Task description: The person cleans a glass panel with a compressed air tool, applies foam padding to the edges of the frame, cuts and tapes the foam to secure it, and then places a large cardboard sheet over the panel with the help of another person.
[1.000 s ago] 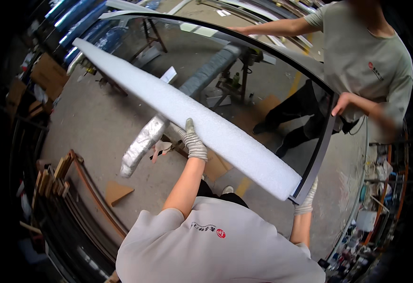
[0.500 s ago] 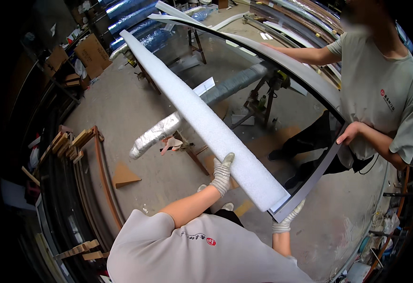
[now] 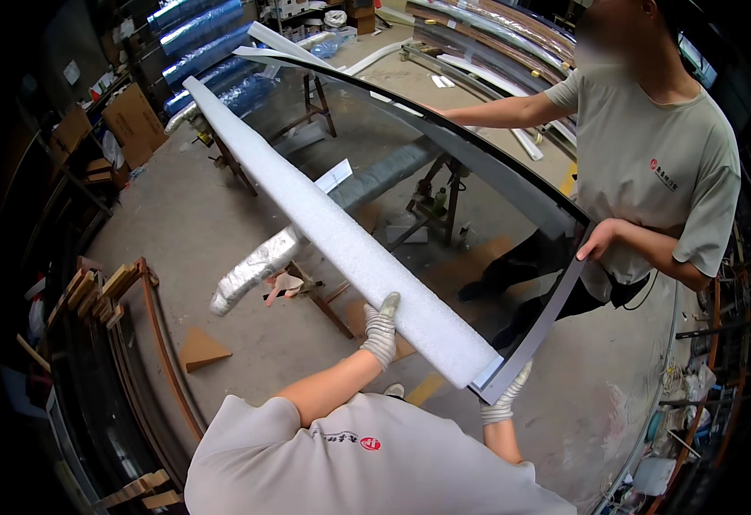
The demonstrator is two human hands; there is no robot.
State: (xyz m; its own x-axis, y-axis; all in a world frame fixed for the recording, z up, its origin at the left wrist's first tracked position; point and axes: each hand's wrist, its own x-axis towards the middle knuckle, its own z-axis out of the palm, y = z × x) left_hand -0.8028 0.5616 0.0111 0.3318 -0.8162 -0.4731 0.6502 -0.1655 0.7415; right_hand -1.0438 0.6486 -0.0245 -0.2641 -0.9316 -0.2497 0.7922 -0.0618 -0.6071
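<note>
A large framed glass panel (image 3: 367,129) slants across the middle, its dark see-through pane edged by a frame. Along its near long side runs a white foam strip (image 3: 341,236). My left hand (image 3: 381,330), in a striped work glove, grips that side with the thumb on the foam and the fingers hidden beneath. At the near right corner, my gloved right hand (image 3: 508,397) is closed round the frame's edge, partly covered by it. A co-worker holds the far side with bare hands, one (image 3: 597,240) at the right end and the other farther along.
Padded trestles (image 3: 260,266) stand under the panel. On the left are a rack with wood blocks (image 3: 101,292) and a cardboard piece (image 3: 204,348) on the floor. Blue film-wrapped rolls (image 3: 199,43) stand behind, long wrapped profiles (image 3: 496,43) at the back right.
The view has shifted, so panel, trestles and co-worker appear farther left. The far side's frame face shows narrower now, the panel's tilt having altered. Both my hands keep their grip.
</note>
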